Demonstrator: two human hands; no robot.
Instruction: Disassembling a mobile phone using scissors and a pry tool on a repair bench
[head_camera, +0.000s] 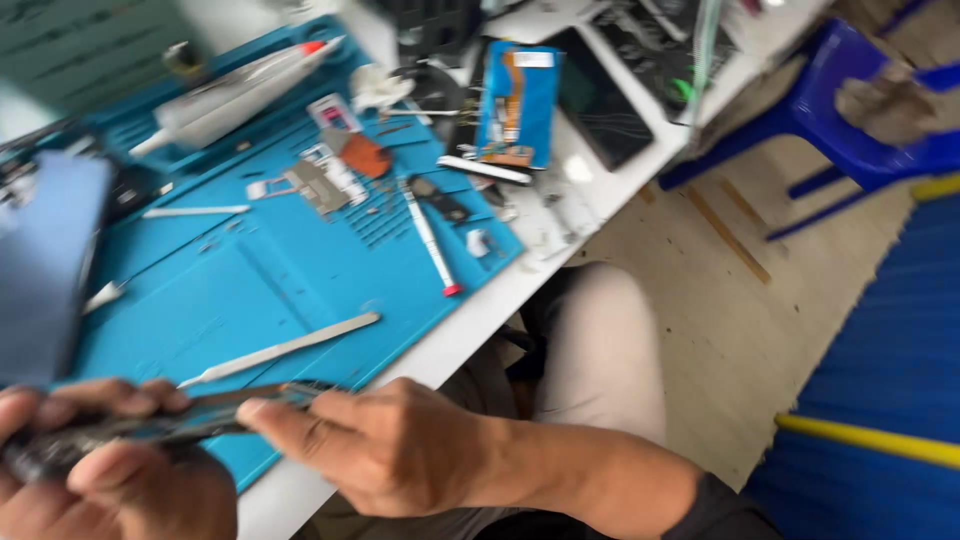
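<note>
My left hand (110, 470) and my right hand (375, 450) both grip a thin dark phone (190, 415), seen edge-on, at the near edge of the blue work mat (260, 280). The left holds its left end, the right pinches its right end. A metal spudger (285, 347) lies on the mat just beyond the phone. A white pen-like tool with a red tip (430, 240) lies further back. A grey-blue phone back panel (40, 265) stands at the left edge, blurred.
Small parts, screws and a flex cable (325, 180) are scattered at the back of the mat. A white glue tube (230, 95) lies at the far left. A blue packet (517, 105) and dark tablet (600, 95) rest on the white table. Blue plastic chair (850, 110) on the right.
</note>
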